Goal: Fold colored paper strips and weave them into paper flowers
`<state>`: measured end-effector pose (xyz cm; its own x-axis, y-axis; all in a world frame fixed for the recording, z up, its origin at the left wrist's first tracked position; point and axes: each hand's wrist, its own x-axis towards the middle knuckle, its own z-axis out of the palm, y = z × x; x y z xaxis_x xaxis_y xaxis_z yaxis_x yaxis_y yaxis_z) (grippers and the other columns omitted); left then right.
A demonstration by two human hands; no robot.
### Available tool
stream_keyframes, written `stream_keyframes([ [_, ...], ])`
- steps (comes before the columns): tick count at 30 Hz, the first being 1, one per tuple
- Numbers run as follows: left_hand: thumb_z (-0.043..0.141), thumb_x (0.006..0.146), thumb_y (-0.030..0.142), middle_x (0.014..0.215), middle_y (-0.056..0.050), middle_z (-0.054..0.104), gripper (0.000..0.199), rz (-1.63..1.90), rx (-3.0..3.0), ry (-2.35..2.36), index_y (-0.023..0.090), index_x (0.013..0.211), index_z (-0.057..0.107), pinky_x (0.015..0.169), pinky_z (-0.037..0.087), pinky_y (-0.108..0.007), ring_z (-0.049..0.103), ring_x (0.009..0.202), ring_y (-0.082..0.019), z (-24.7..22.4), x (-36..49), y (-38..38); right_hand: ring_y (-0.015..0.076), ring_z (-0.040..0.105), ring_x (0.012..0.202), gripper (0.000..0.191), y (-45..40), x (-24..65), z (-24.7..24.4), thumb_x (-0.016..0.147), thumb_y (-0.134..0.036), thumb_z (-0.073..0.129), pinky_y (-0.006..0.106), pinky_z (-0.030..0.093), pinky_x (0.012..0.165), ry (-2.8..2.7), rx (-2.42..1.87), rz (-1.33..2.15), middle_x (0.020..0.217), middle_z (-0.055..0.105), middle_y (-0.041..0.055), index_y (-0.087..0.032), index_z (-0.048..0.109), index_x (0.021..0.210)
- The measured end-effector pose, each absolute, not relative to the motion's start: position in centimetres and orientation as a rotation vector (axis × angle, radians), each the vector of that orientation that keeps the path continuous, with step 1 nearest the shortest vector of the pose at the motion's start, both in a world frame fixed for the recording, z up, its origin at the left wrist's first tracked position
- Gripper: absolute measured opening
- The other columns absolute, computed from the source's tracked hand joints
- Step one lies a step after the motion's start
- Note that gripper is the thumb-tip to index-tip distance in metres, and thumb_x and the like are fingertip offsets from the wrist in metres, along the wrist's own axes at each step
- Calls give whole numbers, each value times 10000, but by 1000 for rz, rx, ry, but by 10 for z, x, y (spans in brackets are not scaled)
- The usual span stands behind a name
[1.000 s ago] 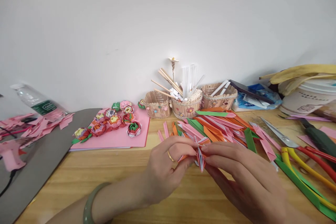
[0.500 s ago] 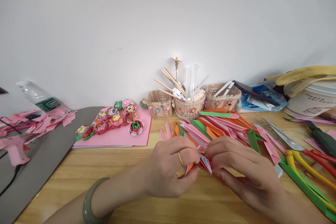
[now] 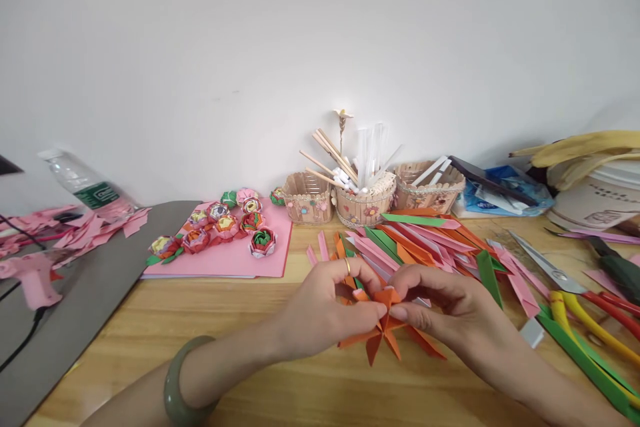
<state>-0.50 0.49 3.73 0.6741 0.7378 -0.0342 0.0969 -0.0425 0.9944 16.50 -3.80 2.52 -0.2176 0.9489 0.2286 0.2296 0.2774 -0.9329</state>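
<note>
Orange paper star (image 3: 385, 328) pinched between two hands

Placed at the fingertips of left hand (image 3: 327, 320) and right hand (image 3: 457, 320), exactly between them. Touched by both, so neither hand nearer. Gripped from the left side by left fingers (image 3: 370, 313), with thumb pressed near the centre; gripped from the right in similar manner, with the tip of right thumb (image 3: 413, 315) just beside the left one. Narrow finger gap on both sides, holding the paper. Not possible to see well behind the paper, because partly hidden. Without one clear long axis: made of narrow points spread out from the middle, some directed toward the wearer, others outward to left and right. Situated over the tabletop (image 3: 240, 310), on the near side of the pile of folded strips (image 3: 420, 243). Hard to judge whether touching the wood or hanging just above. Well apart to the left, paper flowers (image 3: 227, 227), most on a pink sheet (image 3: 220, 264); well apart to the right, scissors (image 3: 557, 273).
</note>
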Motion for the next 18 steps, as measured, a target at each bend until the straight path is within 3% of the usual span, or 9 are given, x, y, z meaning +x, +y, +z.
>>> stream_keyframes([
  [7, 595, 710, 195, 627, 26, 508, 74, 636, 1589, 693, 138, 691, 552, 532, 366, -183, 443, 568, -63, 34, -5, 14, 113, 572, 601, 185, -36, 167, 25, 830, -312, 519, 205, 472, 534, -1725, -1222, 888, 658, 611, -7, -180, 588, 721],
  [14, 590, 718, 153, 671, -4, 596, 18, 766, 1745, 717, 138, 713, 580, 558, 448, -196, 537, 606, -89, 31, -4, 11, 103, 567, 550, 70, -41, 163, 20, 800, -167, 523, 195, 470, 494, -1847, -1211, 438, 640, 617, -14, -195, 562, 749],
  [18, 551, 741, 109, 641, -13, 619, 70, 1010, 2137, 660, 141, 689, 584, 574, 465, -212, 559, 595, -100, 26, -6, 9, 88, 547, 523, 110, -46, 160, 15, 784, -88, 511, 182, 448, 463, -1918, -1118, 100, 646, 601, -8, -193, 535, 808],
])
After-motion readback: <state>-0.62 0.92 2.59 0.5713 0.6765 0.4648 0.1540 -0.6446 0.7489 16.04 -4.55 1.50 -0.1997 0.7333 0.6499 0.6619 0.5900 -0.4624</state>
